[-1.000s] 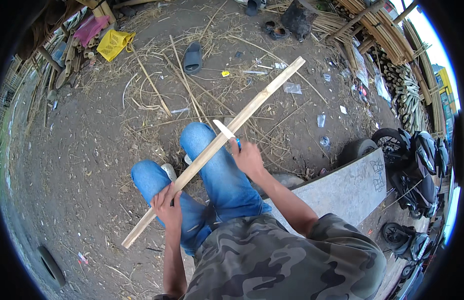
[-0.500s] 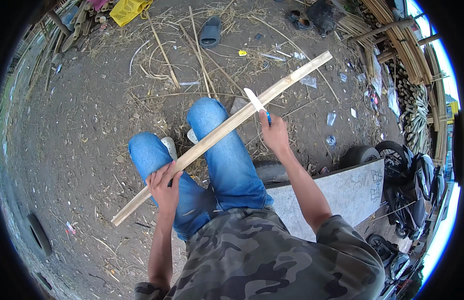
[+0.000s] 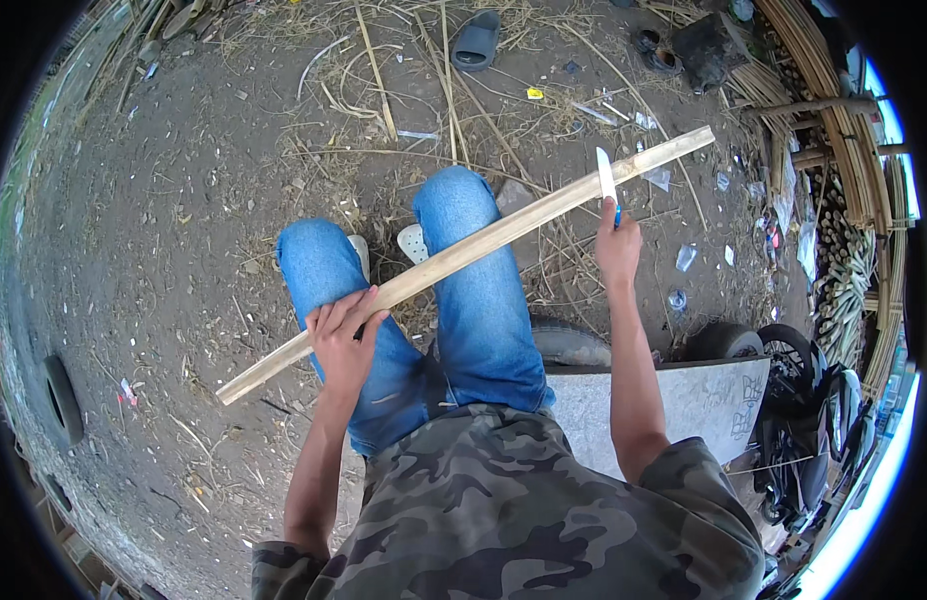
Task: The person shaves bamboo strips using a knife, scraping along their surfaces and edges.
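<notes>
We had the long split bamboo slat point(image 3: 463, 255) lying slantwise across both blue-jeaned knees point(image 3: 473, 270). Our left hand point(image 3: 343, 335) pinned its lower end to the thigh, fingers curled over it; our right hand point(image 3: 618, 245) was closed around a knife point(image 3: 605, 175), blade against the upper end. We judged the slat light and stiff (splintery edges, likely), best gripped flat-on near the lower end.
</notes>
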